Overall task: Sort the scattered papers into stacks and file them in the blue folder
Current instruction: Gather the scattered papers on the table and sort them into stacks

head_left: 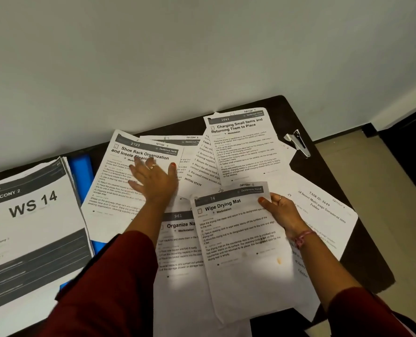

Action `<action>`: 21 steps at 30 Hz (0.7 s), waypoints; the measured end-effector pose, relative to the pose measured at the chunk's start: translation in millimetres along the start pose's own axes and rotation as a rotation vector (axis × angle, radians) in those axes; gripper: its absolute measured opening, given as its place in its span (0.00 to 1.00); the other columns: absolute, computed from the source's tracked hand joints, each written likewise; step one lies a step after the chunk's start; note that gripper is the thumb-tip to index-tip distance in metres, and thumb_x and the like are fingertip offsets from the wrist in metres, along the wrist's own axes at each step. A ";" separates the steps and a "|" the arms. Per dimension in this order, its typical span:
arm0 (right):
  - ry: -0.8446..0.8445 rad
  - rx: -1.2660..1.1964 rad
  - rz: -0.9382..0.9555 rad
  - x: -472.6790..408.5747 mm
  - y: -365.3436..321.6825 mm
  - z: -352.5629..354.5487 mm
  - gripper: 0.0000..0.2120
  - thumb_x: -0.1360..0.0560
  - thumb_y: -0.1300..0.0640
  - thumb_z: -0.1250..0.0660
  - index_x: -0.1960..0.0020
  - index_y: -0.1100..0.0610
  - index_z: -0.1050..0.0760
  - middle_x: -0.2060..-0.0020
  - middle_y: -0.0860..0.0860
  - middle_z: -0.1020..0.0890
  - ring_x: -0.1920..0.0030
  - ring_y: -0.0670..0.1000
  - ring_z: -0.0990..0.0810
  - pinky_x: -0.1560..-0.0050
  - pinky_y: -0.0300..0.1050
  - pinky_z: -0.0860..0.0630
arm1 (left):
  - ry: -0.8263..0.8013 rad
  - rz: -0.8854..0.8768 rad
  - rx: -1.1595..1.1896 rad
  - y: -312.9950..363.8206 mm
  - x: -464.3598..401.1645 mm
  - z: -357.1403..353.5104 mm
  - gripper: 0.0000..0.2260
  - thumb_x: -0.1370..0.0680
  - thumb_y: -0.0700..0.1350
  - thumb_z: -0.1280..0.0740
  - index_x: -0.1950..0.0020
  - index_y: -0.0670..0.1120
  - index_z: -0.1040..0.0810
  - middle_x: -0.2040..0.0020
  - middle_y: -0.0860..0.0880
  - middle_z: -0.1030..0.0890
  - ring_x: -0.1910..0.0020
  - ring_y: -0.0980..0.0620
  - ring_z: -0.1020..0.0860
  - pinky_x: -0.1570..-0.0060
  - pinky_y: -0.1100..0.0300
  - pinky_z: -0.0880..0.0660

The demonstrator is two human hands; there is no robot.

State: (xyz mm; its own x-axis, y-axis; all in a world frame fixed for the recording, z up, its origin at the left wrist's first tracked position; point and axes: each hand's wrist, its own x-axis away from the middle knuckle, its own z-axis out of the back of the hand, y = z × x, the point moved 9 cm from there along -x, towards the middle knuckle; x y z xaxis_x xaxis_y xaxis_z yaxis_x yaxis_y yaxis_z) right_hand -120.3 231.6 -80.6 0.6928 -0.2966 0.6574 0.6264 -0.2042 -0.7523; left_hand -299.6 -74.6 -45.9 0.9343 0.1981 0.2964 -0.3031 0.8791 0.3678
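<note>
Printed sheets lie scattered over a dark table (328,152). My left hand (153,177) rests flat, fingers spread, on the "Shoe Rack Organization" sheet (119,188). My right hand (278,210) pinches the right edge of the "Wipe Drying Mat" sheet (241,251), thumb on top. Beneath it lies the "Organize Na…" sheet (177,242). The "Charging Small Items" sheet (243,147) sits at the back. A blue folder (81,176) shows under a thick stack headed "WS 14" (31,229) on the left.
A metal stapler (298,142) lies near the table's back right corner. More sheets, one marked "TASK ID: 3649" (323,210), spread to the right edge. A pale wall stands behind the table; tiled floor (377,190) shows on the right.
</note>
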 end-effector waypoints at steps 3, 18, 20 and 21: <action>0.007 -0.023 -0.003 0.4 0.1 0.9 0.08 0.24 0.59 0.33 0.45 0.55 0.20 0.57 0.56 0.14 0.62 0.55 0.15 0.65 0.46 0.18 | 0.008 -0.199 -0.056 30.8 -28.7 15.2 0.27 0.19 0.52 0.41 0.25 0.41 0.41 0.22 0.41 0.47 0.23 0.42 0.50 0.29 0.37 0.52; -0.002 -0.066 -0.008 -8.4 6.9 3.0 0.12 0.24 0.59 0.32 0.41 0.58 0.21 0.52 0.56 0.15 0.57 0.55 0.15 0.59 0.43 0.18 | -0.284 -0.411 -0.510 71.4 -113.8 10.7 0.34 0.25 0.54 0.30 0.27 0.39 0.39 0.30 0.37 0.38 0.30 0.37 0.38 0.33 0.42 0.37; -0.005 -0.072 -0.013 -8.6 7.8 2.3 0.12 0.24 0.59 0.32 0.41 0.58 0.21 0.52 0.57 0.15 0.57 0.55 0.15 0.60 0.43 0.18 | -0.298 -0.395 -0.480 69.7 -116.4 8.4 0.35 0.26 0.54 0.29 0.27 0.39 0.39 0.31 0.37 0.37 0.32 0.36 0.35 0.34 0.43 0.34; -0.004 -0.077 -0.019 -8.6 8.4 1.8 0.12 0.24 0.59 0.32 0.42 0.58 0.21 0.52 0.57 0.15 0.58 0.56 0.15 0.61 0.43 0.18 | -0.291 -0.389 -0.485 69.2 -117.2 9.2 0.35 0.27 0.55 0.29 0.28 0.39 0.38 0.32 0.37 0.35 0.33 0.37 0.33 0.35 0.43 0.32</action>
State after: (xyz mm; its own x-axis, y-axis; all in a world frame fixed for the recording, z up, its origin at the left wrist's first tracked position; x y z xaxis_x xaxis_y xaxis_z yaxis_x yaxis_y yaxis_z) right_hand -120.3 234.0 -92.5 0.6826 -0.2883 0.6715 0.6099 -0.2813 -0.7408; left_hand -431.9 -40.9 -47.1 0.8492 -0.2358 0.4725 0.2255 0.9710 0.0793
